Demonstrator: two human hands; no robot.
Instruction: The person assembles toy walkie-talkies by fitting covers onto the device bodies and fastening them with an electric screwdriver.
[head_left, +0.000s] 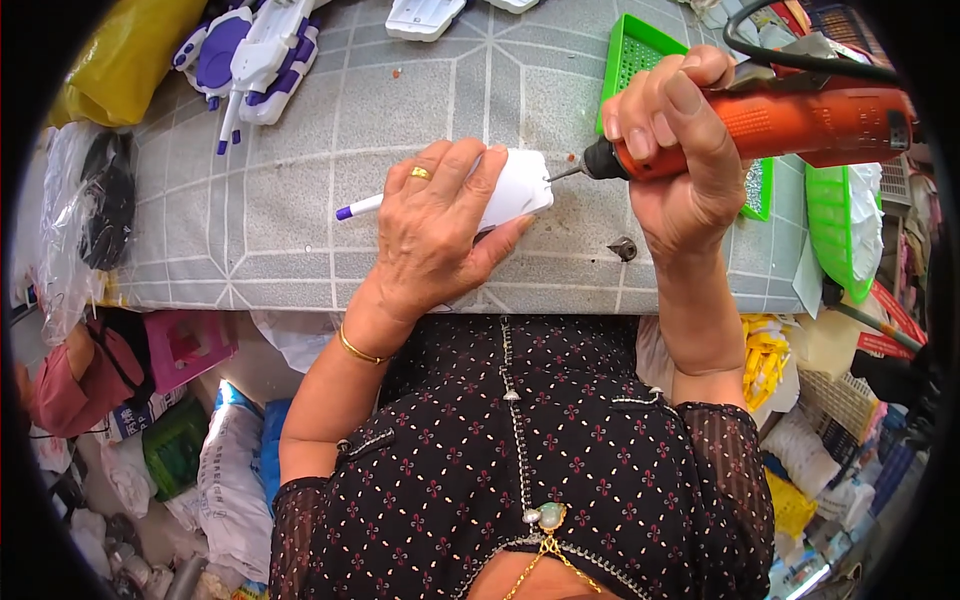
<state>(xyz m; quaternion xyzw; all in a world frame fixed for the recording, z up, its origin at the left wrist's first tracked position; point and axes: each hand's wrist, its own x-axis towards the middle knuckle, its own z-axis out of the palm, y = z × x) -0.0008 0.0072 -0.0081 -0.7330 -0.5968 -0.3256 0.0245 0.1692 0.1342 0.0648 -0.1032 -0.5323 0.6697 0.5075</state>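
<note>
My left hand (435,215) presses a white plastic toy piece (520,185) against the table, its fingers wrapped over it. A thin white barrel with a purple tip (346,213) sticks out on the left of that hand. In my right hand (685,150) is an orange electric screwdriver (790,125), held nearly level with its black nose to the left. Its thin metal bit (566,174) reaches the right end of the white piece; whether a screw sits there is too small to tell. A small dark metal cone (623,248) lies on the table below the screwdriver.
A purple-and-white toy tank (245,60) and white shells (425,15) lie at the far side. Green trays (640,45), one with small metal pieces (757,190), stand right. A black cable (800,62) arches overhead. Another person's maroon sleeve (85,380) shows at left.
</note>
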